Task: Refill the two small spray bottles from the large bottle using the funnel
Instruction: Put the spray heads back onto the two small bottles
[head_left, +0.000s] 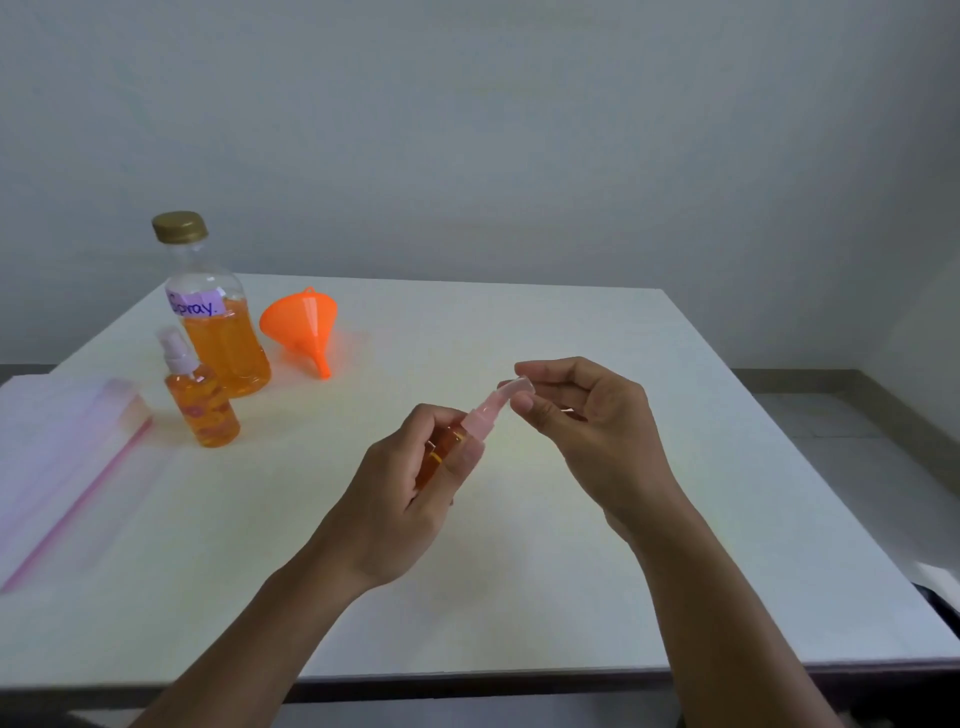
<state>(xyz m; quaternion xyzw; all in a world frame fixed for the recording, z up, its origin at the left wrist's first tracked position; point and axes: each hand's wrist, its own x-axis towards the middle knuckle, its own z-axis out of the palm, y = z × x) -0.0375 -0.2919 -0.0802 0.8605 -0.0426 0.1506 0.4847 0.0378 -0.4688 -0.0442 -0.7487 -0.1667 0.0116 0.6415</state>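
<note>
My left hand (410, 493) grips a small spray bottle (447, 441) of orange liquid, tilted to the right above the table's middle. My right hand (582, 415) pinches the clear cap (517, 391) at the bottle's pink spray head. A second small spray bottle (205, 402), filled with orange liquid, stands upright at the left. Behind it stands the large bottle (218, 322) with a gold lid and a "Spray" label, about half full. The orange funnel (304, 325) lies on its side to the right of the large bottle.
A clear zip bag with a pink seal strip (67, 467) lies flat at the table's left edge. The white table (571, 571) ends at a dark front rim, and a grey wall stands behind it.
</note>
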